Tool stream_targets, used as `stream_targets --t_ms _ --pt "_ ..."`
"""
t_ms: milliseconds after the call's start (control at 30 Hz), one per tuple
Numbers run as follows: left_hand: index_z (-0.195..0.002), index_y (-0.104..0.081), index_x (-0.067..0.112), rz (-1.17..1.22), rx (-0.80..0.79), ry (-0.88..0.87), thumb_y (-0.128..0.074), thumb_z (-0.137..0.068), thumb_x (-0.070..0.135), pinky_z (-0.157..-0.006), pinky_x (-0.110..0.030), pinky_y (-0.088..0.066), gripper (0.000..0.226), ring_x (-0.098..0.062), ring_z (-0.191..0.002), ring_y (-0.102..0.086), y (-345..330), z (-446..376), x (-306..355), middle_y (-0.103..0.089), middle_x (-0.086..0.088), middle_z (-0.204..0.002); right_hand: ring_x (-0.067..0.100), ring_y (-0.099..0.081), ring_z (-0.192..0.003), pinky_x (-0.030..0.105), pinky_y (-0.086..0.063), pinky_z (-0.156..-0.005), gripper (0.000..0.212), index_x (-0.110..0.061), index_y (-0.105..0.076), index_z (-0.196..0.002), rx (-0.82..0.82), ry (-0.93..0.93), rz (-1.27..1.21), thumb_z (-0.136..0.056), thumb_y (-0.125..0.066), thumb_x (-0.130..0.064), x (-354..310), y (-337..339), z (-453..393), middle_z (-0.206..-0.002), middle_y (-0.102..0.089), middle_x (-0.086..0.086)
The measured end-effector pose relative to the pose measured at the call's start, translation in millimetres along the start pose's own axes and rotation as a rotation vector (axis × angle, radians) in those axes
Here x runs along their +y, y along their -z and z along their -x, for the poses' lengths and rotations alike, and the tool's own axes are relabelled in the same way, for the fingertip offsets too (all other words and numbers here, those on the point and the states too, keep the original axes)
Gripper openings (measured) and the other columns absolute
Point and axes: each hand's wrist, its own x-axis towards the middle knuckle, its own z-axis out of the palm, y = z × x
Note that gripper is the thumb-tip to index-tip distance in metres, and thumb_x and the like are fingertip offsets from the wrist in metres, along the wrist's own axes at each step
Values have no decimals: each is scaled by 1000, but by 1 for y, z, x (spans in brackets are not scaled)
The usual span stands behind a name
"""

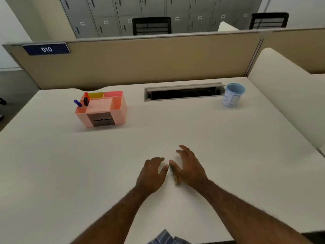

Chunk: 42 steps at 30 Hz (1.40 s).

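Both my hands are low over the white desk [228, 155] near its middle front. My left hand [152, 173] lies palm down with relaxed, slightly bent fingers and holds nothing. My right hand [189, 167] is just to its right, fingers spread forward. A thin flat green-edged object [173, 176] stands on edge against the thumb side of my right hand, and the thumb seems to pinch it. What the object is stays unclear because of blur.
A pink desk organizer [103, 110] holding markers sits at the back left. A blue paper cup [233, 95] with writing stands at the back right, next to an open cable slot [182, 93]. A beige partition runs behind the desk.
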Motion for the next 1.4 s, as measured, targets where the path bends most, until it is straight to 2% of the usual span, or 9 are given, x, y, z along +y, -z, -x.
stream_targets --t_ms 200,333,600,767,900,1000,1067,1233,1400 --pt "-128 -61 19 186 3 73 -55 -94 32 -86 -18 -42 36 -8 -98 -57 -7 6 5 -64 0 -127 13 -42 -135 22 -36 -100 61 -12 -59 -109 51 -4 -13 -87 -43 -66 1 -14 27 -147 -46 4" --pt "-126 -63 22 200 -11 53 -54 -95 31 -76 -5 -37 34 -3 -98 -56 -10 6 5 -66 3 -125 17 -43 -136 19 -34 -97 49 -10 -58 -98 75 1 -8 -86 -49 -57 2 -15 34 -141 -51 7" --pt "-136 -54 22 249 -30 97 -55 -94 33 -75 -5 -38 43 -8 -97 -60 -13 3 12 -65 3 -123 19 -43 -133 32 -43 -104 30 -8 -60 -93 50 -81 -51 -86 -60 -37 -1 -14 30 -142 -50 7" --pt "-128 -59 20 415 24 174 -52 -97 27 -75 -8 -46 33 -12 -96 -66 -14 -5 17 -69 1 -117 16 -55 -100 32 -52 -82 32 -7 -61 -100 94 -27 -75 -88 -61 -37 -8 -11 27 -110 -60 1" --pt "-112 -66 28 652 98 236 -58 -93 27 -77 -26 -58 21 -11 -88 -71 -8 -10 23 -74 4 -97 13 -55 -62 29 -48 -57 31 -14 -47 -97 -92 -136 -315 -90 -61 -41 -22 3 17 -77 -60 -3" --pt "-105 -67 28 758 135 249 -63 -91 27 -70 -30 -58 15 -9 -77 -72 0 -16 28 -77 3 -87 23 -67 -65 33 -55 -59 31 -13 -44 -104 -192 -247 -527 -90 -63 -34 -30 13 6 -84 -71 7" --pt "-104 -68 29 799 146 240 -64 -90 28 -67 -24 -56 14 -8 -78 -73 4 -20 31 -77 6 -88 13 -67 -61 24 -52 -53 29 -16 -48 -107 -223 -265 -596 -90 -64 -34 -32 18 1 -87 -73 5" --pt "-112 -70 27 861 154 241 -66 -88 32 -87 -27 -56 25 -4 -92 -71 14 -27 38 -77 10 -94 4 -63 -60 21 -49 -57 29 -16 -59 -104 -266 -177 -567 -95 -52 -44 -35 25 -12 -84 -72 -2" --pt "-110 -71 26 973 170 248 -69 -87 26 -96 -44 -54 23 -19 -103 -70 22 -28 45 -77 0 -103 -1 -54 -49 19 -45 -54 36 -20 -56 -86 -272 -158 -581 -99 -38 -49 -44 24 -15 -69 -65 -8"
